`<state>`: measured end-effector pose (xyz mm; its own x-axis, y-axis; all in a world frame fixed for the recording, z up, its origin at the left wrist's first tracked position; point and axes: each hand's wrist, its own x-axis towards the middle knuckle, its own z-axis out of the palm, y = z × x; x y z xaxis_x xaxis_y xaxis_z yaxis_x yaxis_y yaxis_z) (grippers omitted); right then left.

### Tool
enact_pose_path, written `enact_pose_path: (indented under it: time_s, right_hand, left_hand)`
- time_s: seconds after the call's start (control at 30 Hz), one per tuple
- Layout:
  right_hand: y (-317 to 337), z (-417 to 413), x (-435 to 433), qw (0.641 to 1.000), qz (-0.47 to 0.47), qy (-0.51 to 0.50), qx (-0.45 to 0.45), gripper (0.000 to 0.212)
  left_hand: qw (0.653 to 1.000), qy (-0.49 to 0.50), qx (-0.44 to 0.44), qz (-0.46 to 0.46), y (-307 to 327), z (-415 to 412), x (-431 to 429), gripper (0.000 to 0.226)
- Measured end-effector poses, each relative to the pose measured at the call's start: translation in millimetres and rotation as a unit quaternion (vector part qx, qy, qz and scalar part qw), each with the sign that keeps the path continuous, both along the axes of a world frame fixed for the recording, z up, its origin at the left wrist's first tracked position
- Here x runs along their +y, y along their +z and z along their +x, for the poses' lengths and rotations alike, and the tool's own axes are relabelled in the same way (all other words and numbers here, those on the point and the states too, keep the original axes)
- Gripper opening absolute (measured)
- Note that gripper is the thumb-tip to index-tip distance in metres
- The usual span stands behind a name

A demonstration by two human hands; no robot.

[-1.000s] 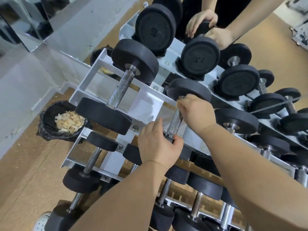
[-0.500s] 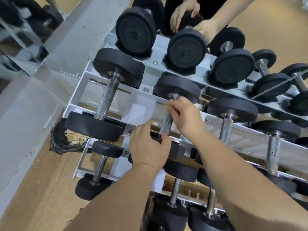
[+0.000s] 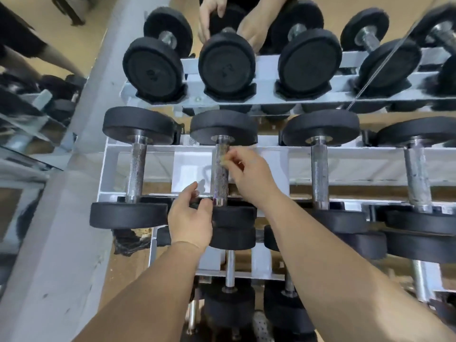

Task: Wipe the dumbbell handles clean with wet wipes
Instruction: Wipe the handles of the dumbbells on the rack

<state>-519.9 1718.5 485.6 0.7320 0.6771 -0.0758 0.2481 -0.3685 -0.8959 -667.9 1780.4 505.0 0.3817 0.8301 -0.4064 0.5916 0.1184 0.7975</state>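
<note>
The second dumbbell on the rack's middle tier has a knurled steel handle point(image 3: 220, 178) between two black heads. My left hand point(image 3: 191, 215) grips the left edge of its near head point(image 3: 234, 215), thumb close to the handle's lower end. My right hand point(image 3: 251, 176) comes in from the right and pinches a small, yellowish wet wipe point(image 3: 225, 161) against the upper part of the handle, just below the far head point(image 3: 223, 127). Most of the wipe is hidden in my fingers.
The grey rack point(image 3: 190, 166) holds more dumbbells left point(image 3: 135, 169) and right point(image 3: 319, 171), with tiers above and below. A mirror behind shows reflected hands point(image 3: 212, 16). A black bag point(image 3: 128, 240) lies on the floor beside a grey pillar point(image 3: 49, 243).
The view has swung to look straight down the rack. My left hand slid from the handle's lower end onto the near head. My right hand stays at the upper handle with the wipe.
</note>
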Motion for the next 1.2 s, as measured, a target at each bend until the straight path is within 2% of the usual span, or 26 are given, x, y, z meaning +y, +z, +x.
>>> enact_pose_path:
  time_s: [0.07, 0.13, 0.33, 0.43, 0.57, 0.67, 0.77, 0.87, 1.03, 1.1, 1.2]
  right_hand:
    - [-4.5, -9.9, -17.6, 0.997, 0.014, 0.043, 0.067, 0.008]
    - [-7.6, -11.9, -20.5, 0.993, 0.020, 0.054, 0.099, 0.007]
    - [0.0, 4.0, 25.9, 0.994, 0.048, -0.096, 0.026, 0.013]
    - [-1.1, 3.6, 12.7, 0.994, 0.029, -0.059, 0.084, 0.007]
    - [-1.7, -11.5, -19.8, 0.978, 0.012, 0.038, 0.204, 0.016]
    - [-7.7, -13.8, -12.1, 0.976, 0.037, -0.022, 0.214, 0.014]
    - [-9.4, 2.8, 13.0, 0.955, 0.082, -0.107, 0.263, 0.011]
    - [-11.4, 12.4, 18.3, 0.955, 0.078, -0.127, 0.255, 0.010]
    - [-7.2, -12.3, -18.1, 0.966, 0.005, 0.021, 0.257, 0.024]
    - [-7.9, -14.5, -16.0, 0.974, -0.002, 0.011, 0.227, 0.021]
    - [1.1, -1.1, 6.9, 0.980, 0.038, -0.072, 0.181, 0.013]
  left_hand:
    - [1.000, 0.001, -0.002, 0.011, -1.9, 0.5, 0.1, 0.041]
    - [1.000, 0.007, -0.015, 0.005, -4.0, -0.3, 1.2, 0.041]
    - [1.000, 0.011, -0.019, 0.015, -8.9, 1.0, 4.3, 0.038]
    - [0.999, 0.004, -0.030, 0.010, -8.7, 0.3, 4.1, 0.037]
    - [0.999, -0.012, -0.026, 0.014, -12.4, -1.8, 6.7, 0.040]
    - [0.999, -0.011, -0.034, 0.014, -14.0, -2.4, 8.3, 0.039]
    - [0.999, -0.013, -0.041, 0.013, -13.2, -2.0, 7.8, 0.038]
    - [0.999, -0.015, -0.043, 0.016, -14.0, -1.7, 8.2, 0.037]
    - [0.999, -0.018, -0.040, 0.027, -17.6, -2.6, 9.8, 0.036]
    - [0.999, -0.018, -0.042, 0.023, -17.6, -2.8, 9.9, 0.036]
    - [0.999, -0.014, -0.049, 0.016, -18.3, -2.8, 10.5, 0.036]
